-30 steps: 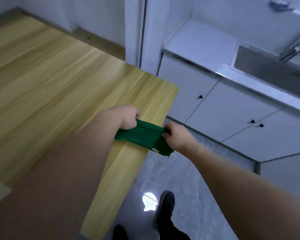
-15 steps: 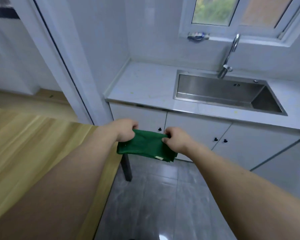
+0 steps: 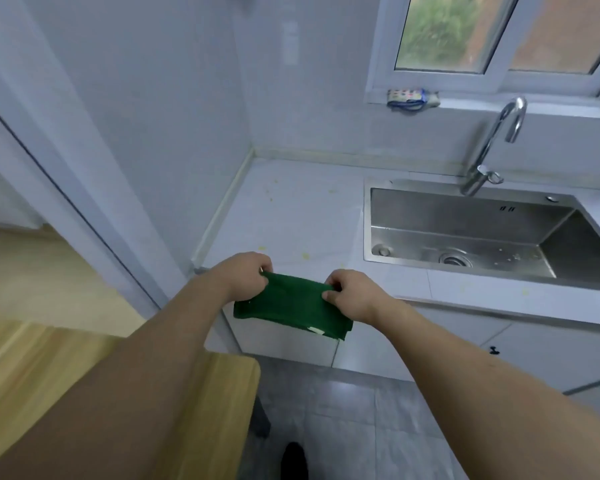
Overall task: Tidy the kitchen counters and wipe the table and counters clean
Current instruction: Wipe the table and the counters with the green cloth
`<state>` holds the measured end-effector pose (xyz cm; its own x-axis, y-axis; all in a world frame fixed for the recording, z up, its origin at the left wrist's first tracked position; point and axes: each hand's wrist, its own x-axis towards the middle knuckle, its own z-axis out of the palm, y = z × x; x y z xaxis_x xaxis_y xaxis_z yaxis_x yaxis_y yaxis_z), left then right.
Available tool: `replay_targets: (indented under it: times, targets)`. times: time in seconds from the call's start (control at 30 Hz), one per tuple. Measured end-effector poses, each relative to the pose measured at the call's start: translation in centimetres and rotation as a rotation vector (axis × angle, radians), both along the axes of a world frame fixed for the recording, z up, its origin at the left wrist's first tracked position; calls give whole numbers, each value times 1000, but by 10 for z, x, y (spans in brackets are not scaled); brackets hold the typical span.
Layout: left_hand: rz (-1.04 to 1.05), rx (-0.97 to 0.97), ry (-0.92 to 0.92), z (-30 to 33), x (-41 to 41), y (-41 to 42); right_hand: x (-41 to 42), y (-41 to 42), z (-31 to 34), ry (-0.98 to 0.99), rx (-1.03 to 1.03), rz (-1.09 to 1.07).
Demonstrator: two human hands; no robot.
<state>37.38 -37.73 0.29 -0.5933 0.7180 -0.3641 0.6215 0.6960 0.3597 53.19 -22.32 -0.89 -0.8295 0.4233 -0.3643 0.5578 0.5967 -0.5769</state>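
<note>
Green cloth (image 3: 291, 308) — long axis left-right

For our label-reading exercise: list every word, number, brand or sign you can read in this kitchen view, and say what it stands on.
No text can be read.
Packet on the windowsill: coloured print, too blurred to read.
Pale tag on the green cloth: too small to read.
Marks on the sink wall: overflow slots, not characters.

two hands (image 3: 243, 277) (image 3: 352, 296), one green cloth (image 3: 291, 308), one sink (image 3: 465, 233), one tap (image 3: 492, 143).
</note>
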Motion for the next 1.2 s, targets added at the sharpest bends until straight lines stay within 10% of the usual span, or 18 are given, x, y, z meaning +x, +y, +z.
replay_targets:
  times: [0.67,0.97,1.2]
  targets:
    - [-170,-417,238,20,-243,152,-264,110,-40,-185,-247,177]
    - [-477,-710,329,-21,-356,217,-377,103,-104,-304,-665,-140]
    - [-658,-689,355,-103,-407,250,-432,120,-157,-413,-487,-19]
